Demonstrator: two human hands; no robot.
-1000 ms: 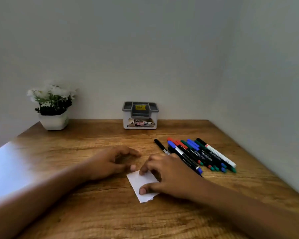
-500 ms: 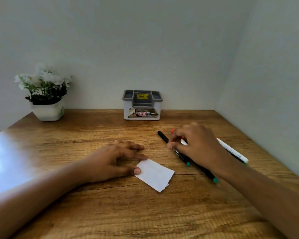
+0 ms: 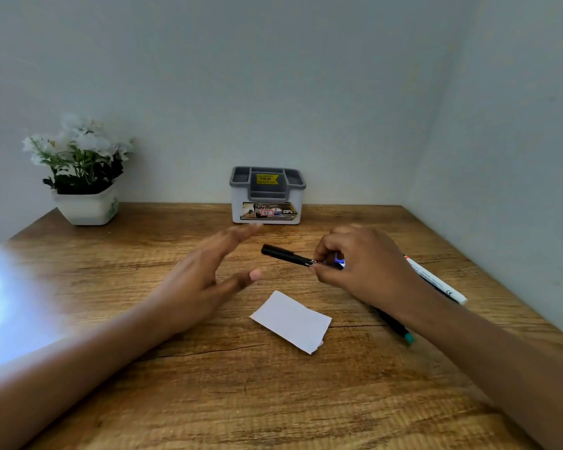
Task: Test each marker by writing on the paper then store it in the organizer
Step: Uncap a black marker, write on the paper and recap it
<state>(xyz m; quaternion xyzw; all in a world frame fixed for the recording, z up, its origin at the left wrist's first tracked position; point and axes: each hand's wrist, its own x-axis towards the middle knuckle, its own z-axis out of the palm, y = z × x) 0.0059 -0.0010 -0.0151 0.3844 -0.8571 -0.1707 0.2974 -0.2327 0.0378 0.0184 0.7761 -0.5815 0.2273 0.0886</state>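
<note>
Counts: one left hand (image 3: 202, 287) and one right hand (image 3: 368, 267). Three markers were in sight: one black marker (image 3: 288, 256) in the fingers, plus one white marker (image 3: 436, 280) and one teal-ended marker (image 3: 394, 323) lying loose. There was also one paper (image 3: 291, 321), one organizer (image 3: 267, 196) and one potted plant (image 3: 85, 177). Whether more markers lay under the right forearm (image 3: 468, 336) could not be told.
Black marker: slim dark barrel with a black cap, nearly level, cap end aimed at 10 o'clock. A small blue glint showed at the fingers. It was held above the tabletop (image 3: 273, 401), at 12 o'clock from the paper, between the two hands.
Right hand: fingertips and thumb pinched round the black marker's rear half.
Left hand: fingers straight and spread, gripping nothing, blurred, at 9 o'clock of the cap and apart from it.
Paper: small white slip with one ragged edge, lying flat, touched by neither hand.
Loose markers: at 3 o'clock from the paper, partly hidden by the right forearm.
Organizer: white box with a grey top and labels, at 12 o'clock against the back wall.
Potted plant: white flowers in a white pot at 10 o'clock.
Tabletop: brown wood grain, with bright glare along the 9 o'clock edge.
Room: plain pale walls (image 3: 273, 76) meeting in a corner at 1 o'clock.
</note>
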